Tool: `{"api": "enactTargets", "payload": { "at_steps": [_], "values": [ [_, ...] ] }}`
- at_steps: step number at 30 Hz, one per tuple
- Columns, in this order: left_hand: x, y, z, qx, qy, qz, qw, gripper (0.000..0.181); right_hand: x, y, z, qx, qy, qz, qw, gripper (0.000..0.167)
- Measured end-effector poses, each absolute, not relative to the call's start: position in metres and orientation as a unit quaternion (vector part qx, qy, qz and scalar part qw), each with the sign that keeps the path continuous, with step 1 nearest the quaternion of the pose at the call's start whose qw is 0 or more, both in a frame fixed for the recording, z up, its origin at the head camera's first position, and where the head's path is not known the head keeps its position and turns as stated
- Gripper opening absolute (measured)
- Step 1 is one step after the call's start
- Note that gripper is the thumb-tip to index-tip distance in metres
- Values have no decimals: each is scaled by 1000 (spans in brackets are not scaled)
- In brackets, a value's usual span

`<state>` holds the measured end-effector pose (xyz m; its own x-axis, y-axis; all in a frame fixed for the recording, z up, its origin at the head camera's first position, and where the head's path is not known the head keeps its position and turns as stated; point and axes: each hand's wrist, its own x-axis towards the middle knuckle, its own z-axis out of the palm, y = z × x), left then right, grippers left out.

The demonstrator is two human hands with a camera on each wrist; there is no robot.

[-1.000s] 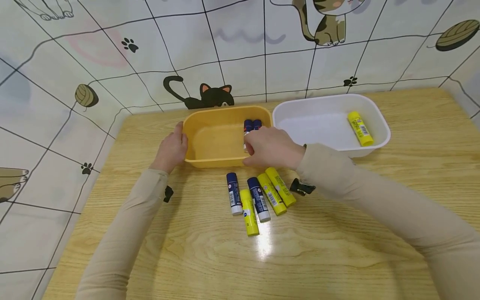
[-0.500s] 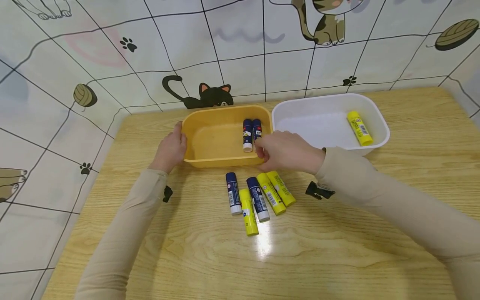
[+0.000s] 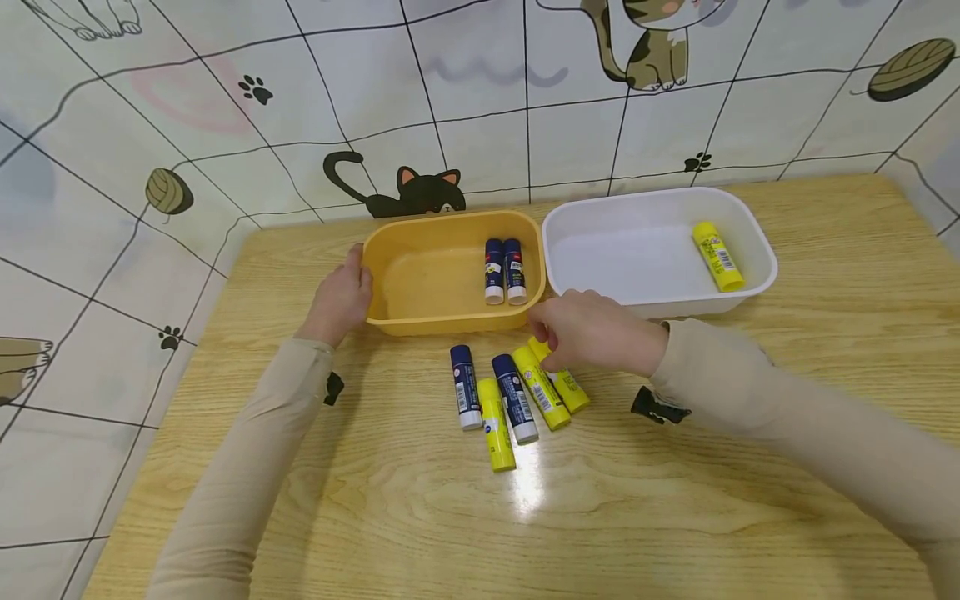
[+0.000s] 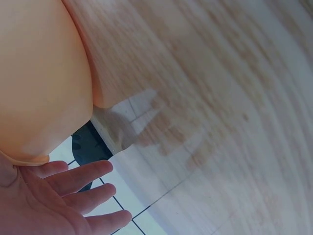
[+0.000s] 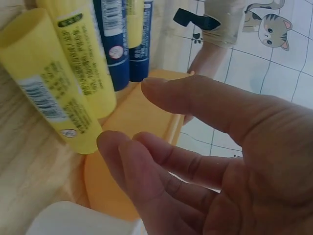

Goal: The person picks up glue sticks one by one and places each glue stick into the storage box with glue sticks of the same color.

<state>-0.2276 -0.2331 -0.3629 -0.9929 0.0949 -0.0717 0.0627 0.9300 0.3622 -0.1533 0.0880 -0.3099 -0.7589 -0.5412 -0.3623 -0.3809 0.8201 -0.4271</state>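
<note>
My left hand (image 3: 341, 296) rests against the left end of the orange bin (image 3: 423, 279); in the left wrist view its fingers (image 4: 88, 177) stretch out straight beside the bin wall. Just in front of the two bins hovers my right hand (image 3: 600, 333), thumb and fingers apart and nothing between them. Below it lie two yellow glue sticks (image 3: 542, 390), partly covered by the hand. To their left are a dark blue glue stick (image 3: 515, 400), a lower yellow glue stick (image 3: 497, 425) and another blue glue stick (image 3: 466, 387). Two blue glue sticks (image 3: 493, 271) lie side by side in the orange bin.
Right of the orange bin stands a white bin (image 3: 615, 254), close against it, with one yellow glue stick (image 3: 717, 256) at its right end. A wall with cat drawings (image 3: 487, 125) rises behind the wooden table (image 3: 405, 508).
My right hand has let go of a blue glue stick in the orange bin, come out, and moved toward me and right, over the yellow glue sticks. My left hand stays put.
</note>
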Motion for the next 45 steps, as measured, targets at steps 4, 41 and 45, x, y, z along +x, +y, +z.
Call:
{"api": "enactTargets", "payload": {
  "at_steps": [4,41,45],
  "values": [
    [-228,-234,-364,41,980,188,44,50,-151,91,-318,-242,923,-168,248,26],
    [-228,-234,-364,36,977,201,55,50,-152,109,-353,-245,917,-196,249,44],
    [-228,-234,-364,37,978,198,54,50,-152,112,-351,-247,918,-198,241,43]
  ]
}}
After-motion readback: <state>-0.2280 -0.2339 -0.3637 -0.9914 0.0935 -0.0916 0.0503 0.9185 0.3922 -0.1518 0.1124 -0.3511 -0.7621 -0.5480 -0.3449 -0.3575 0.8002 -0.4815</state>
